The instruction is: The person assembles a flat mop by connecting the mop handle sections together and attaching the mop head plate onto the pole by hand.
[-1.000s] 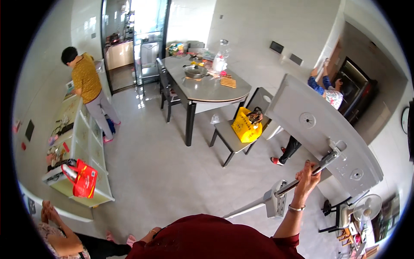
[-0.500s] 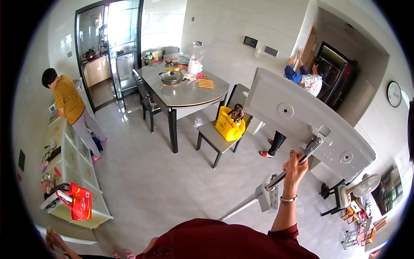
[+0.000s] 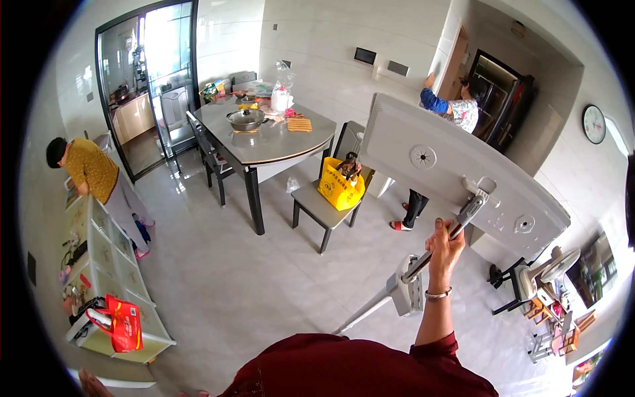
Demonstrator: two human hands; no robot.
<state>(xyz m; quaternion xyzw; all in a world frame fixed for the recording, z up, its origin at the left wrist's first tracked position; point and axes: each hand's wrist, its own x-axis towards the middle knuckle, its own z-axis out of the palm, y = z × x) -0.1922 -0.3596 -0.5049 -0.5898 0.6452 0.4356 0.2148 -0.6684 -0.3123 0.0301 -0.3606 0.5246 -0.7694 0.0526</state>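
Observation:
My right hand is closed round the metal pole of a flat mop, with a bracelet on the wrist and a dark red sleeve above it. The mop is raised off the floor. Its large grey head tilts down to the right, showing a hinge joint and two star-shaped holes. Below my hand, a white block sits on the pole, and the white lower shaft runs down behind my shirt. My left hand does not show. A skin-coloured shape at the lower-left rim cannot be made out.
Ahead stands a dining table with a lidded pan. A chair carries a yellow bag. At left, a person leans over a low cabinet with a red bag. Another person stands behind the mop head. A fan is right.
The whole view has shifted, so the room sits further left and mostly higher. My right hand keeps its grip on the mop pole. The person at left bends lower over the cabinet.

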